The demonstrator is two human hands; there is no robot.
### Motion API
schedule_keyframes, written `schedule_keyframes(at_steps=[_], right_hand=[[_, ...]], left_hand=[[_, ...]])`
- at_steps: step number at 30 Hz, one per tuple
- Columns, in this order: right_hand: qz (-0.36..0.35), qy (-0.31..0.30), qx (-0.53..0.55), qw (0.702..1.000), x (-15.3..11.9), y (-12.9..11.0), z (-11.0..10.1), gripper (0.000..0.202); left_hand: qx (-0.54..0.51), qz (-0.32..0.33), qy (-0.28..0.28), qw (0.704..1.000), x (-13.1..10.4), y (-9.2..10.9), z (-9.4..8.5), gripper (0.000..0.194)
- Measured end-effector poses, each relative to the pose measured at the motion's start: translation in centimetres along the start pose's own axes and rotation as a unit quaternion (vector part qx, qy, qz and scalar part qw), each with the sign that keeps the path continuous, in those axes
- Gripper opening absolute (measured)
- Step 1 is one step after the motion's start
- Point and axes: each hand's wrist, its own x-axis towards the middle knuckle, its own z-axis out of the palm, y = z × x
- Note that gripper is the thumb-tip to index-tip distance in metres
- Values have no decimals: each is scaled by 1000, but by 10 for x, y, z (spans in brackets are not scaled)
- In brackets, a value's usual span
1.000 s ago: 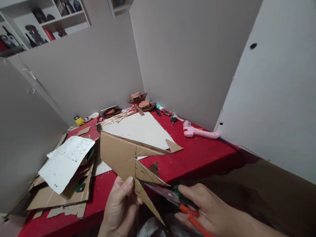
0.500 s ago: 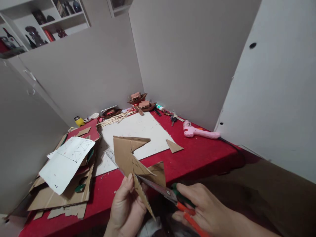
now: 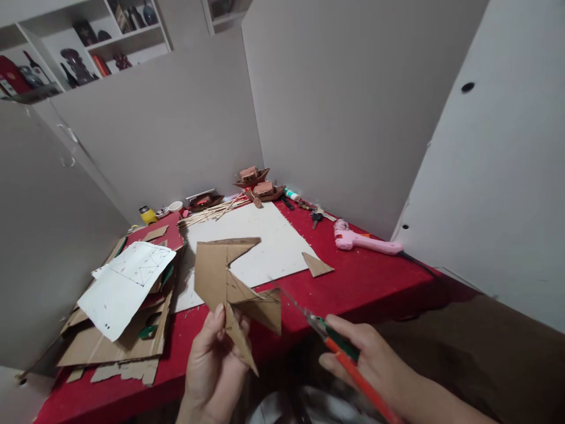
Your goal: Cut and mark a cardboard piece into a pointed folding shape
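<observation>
A brown cardboard piece (image 3: 212, 271) with pointed flaps is pinched between the thumb and fingers of my left hand (image 3: 216, 359), over the table's front edge. My right hand (image 3: 375, 359) grips scissors (image 3: 338, 344) with green and orange handles. Their blades point up and left, just right of the cardboard and apart from it. Pencil-like lines show on the cardboard's middle flap. A small cardboard triangle (image 3: 316, 265) lies on the red cloth at the right edge of the white board (image 3: 282, 235).
Cardboard sheets (image 3: 110, 350) with a marked paper (image 3: 128, 288) on top lie at the left. Wooden sticks (image 3: 212, 213) and model boats (image 3: 265, 189) stand at the back. A pink glue gun (image 3: 366, 240) with a cord lies right, near keys (image 3: 316, 218).
The scissors have come out of the cardboard and moved right with my right hand. The cardboard has shifted slightly left in my left hand, and the view has turned a little.
</observation>
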Motion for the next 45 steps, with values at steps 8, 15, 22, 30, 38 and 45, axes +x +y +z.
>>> schedule_keyframes(at_steps=[8, 15, 22, 30, 38, 45], right_hand=[[77, -30, 358, 930, 20, -23, 10, 42], [49, -24, 514, 856, 42, -39, 34, 44], [12, -21, 516, 856, 42, -39, 36, 31], [16, -12, 510, 860, 34, -35, 39, 28], [40, -22, 550, 834, 30, -45, 42, 29], [66, 27, 519, 852, 25, -42, 40, 33]], left_hand=[[105, -21, -21, 994, 3, -15, 4, 19], [128, -61, -72, 987, 6, -25, 4, 13], [38, -123, -104, 986, 16, -29, -5, 6], [-38, -160, -124, 979, 17, -36, -1, 5], [-32, -150, -123, 980, 12, -35, 2, 5], [-35, -163, -142, 976, 13, -40, -2, 5]])
